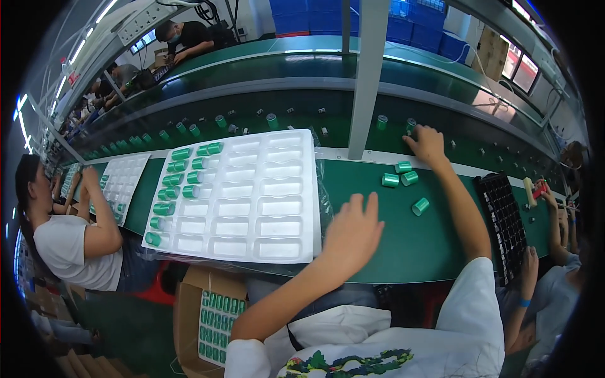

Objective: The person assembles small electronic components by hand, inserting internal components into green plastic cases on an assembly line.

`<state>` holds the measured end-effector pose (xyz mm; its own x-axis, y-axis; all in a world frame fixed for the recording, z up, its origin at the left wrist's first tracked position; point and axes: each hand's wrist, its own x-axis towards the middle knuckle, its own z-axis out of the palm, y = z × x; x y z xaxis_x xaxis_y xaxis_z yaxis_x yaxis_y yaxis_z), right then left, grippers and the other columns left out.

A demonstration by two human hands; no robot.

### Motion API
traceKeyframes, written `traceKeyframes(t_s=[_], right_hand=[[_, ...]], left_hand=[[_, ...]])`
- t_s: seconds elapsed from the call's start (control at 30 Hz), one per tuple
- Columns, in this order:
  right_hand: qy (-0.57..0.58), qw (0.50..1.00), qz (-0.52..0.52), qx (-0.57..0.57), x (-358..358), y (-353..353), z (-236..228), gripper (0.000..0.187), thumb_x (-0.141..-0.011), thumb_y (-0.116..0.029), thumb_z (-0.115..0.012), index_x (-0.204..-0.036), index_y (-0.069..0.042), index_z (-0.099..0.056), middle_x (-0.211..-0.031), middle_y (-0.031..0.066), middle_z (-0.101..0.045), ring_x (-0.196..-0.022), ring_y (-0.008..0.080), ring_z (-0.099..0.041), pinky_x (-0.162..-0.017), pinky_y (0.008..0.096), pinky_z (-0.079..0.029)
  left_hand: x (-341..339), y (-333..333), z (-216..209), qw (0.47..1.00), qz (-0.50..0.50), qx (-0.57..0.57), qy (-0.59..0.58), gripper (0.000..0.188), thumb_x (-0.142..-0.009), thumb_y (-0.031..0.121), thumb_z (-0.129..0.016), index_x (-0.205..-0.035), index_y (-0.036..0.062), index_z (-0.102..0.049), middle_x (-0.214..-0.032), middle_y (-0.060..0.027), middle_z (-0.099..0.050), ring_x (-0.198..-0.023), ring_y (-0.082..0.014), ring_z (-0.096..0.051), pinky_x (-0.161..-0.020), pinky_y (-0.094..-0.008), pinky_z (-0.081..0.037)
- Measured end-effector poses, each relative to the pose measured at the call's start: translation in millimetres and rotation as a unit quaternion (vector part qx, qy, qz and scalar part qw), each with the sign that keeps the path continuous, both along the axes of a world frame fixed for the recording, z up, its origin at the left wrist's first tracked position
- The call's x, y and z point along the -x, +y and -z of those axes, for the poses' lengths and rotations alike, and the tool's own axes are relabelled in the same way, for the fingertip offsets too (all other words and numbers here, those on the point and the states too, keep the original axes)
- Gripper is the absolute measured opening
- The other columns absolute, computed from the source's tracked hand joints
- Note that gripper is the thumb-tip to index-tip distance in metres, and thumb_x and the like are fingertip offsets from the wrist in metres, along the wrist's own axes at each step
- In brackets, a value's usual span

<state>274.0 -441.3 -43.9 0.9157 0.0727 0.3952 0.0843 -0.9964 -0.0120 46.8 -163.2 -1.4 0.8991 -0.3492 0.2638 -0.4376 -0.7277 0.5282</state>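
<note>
Over the green worktop my left hand [354, 238] hovers beside the right edge of a white moulded tray [277, 208], fingers stretched and holding nothing. Small green cylinders [162, 209] with pale ends lie in the tray's left columns; its other pockets hold none. My right hand [428, 146] reaches across to the belt [353, 120] behind the worktop. Its curled fingers are at a green cylinder [411, 124] and partly cover it. On the worktop between my hands lie several loose green cylinders [391, 180]. Another green cylinder [382, 122] stands on the belt left of my right hand.
A grey upright post [367, 82] rises behind the worktop. To the right, a person handles a black tray [504, 220]. At left, another person works at a white tray [126, 179]. An open cardboard box [188, 315] below the worktop holds a tray full of green cylinders.
</note>
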Motion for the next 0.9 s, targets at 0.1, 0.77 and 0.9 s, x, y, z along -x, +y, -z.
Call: traceKeyframes(t_s=[0.1,0.77,0.9], right_hand=[[0.022,0.999,-0.034,0.005,-14,-20,19,0.027,-0.085,-0.034,-0.067,-0.096,-0.009,-0.066,-0.093,0.0116,-0.067,-0.092,0.0325,-0.064,-0.080,0.0479,-0.045],[0.085,0.510,-0.200,-0.832,67,17,-17,0.027,-0.095,-0.005,-0.060,-0.121,0.004,-0.059,-0.113,0.0088,-0.063,-0.096,0.0133,-0.061,-0.084,0.0234,-0.051],[0.185,0.390,-0.250,-0.866,121,44,-23,0.041,-0.099,-0.014,-0.054,-0.135,0.005,-0.047,-0.118,0.0096,-0.058,-0.100,0.0141,-0.057,-0.080,0.0230,-0.051]], left_hand=[[-33,-69,16,0.997,-0.039,-0.038,0.055,0.059,-0.089,0.028,-0.064,-0.136,-0.0034,-0.044,-0.121,-0.0224,-0.049,-0.104,-0.0386,-0.054,-0.078,-0.0417,-0.053],[3,-24,37,0.566,0.060,0.723,0.391,0.037,-0.094,0.002,-0.060,-0.130,-0.0029,-0.053,-0.121,-0.0134,-0.054,-0.098,-0.0197,-0.059,-0.091,-0.0335,-0.049],[5,-25,39,0.550,0.043,0.755,0.355,0.039,-0.096,0.002,-0.055,-0.135,-0.0031,-0.048,-0.124,-0.0146,-0.054,-0.101,-0.0222,-0.059,-0.091,-0.0340,-0.049]])
